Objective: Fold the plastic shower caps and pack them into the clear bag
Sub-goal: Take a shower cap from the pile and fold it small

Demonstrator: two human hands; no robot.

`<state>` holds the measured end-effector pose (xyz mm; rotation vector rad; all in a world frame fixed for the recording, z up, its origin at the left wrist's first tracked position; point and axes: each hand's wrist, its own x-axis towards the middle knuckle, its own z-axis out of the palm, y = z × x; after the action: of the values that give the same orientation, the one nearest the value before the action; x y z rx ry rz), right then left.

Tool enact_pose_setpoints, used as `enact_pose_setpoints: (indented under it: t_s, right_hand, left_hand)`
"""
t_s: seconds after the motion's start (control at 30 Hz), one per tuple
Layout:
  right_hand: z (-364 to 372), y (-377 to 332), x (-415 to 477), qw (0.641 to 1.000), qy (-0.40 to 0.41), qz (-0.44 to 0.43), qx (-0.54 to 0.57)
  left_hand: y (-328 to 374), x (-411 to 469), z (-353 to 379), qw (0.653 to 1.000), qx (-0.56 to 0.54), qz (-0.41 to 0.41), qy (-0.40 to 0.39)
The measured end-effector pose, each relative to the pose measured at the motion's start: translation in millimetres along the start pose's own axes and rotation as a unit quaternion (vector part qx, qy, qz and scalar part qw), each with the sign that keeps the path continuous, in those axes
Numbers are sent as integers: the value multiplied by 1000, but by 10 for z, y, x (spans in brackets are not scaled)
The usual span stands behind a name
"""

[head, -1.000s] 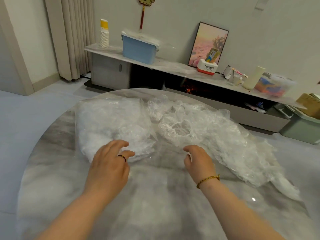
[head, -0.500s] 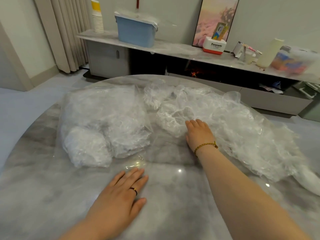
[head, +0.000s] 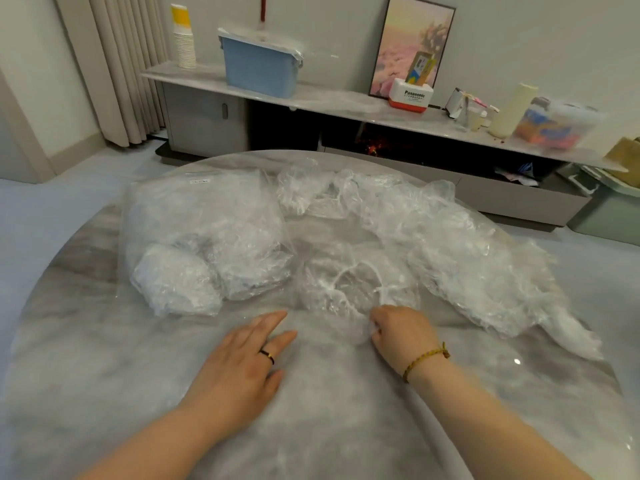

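One shower cap point(head: 332, 282) lies spread on the worktop point(head: 311, 427) just beyond both hands. It sits between the clear bag point(head: 207, 230) on the left and the heap of caps point(head: 457, 244) on the right. The right hand point(head: 403, 336) is nearer, and its fingers point(head: 375, 329) curl to pinch the cap's near edge. The left hand point(head: 242, 362) rests flat with straight fingers, holding nothing, just short of the cap. The cap looks roughly round, with no clear long axis and its elastic rim facing up.
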<state>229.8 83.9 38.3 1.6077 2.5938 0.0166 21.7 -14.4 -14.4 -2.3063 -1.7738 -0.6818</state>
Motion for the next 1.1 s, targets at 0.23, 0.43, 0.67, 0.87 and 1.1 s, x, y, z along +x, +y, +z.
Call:
enact_pose_setpoints:
  t_s: [0.23,0.43,0.67,0.87,1.1]
  right_hand:
    - [31,-210,-991,995,40,-73,50]
    - [163,-448,-1327,969,117,-192,101]
    - [190,-388,-1325,970,95,-200,98]
    - [204,-492,-1222,956,79,-154,237]
    - [197,-324,-1087,891,3,12,454]
  left_hand:
    - [480,-173,-202,987,-11,129,-95]
    - [665,-373,-374,964,-33,162,-210]
    - [430,-460,-725,964,-29,108,-240]
    - [290,-442,-552,909,-297,-138,-259]
    - [289,-178,-552,824,-425,-321,-194]
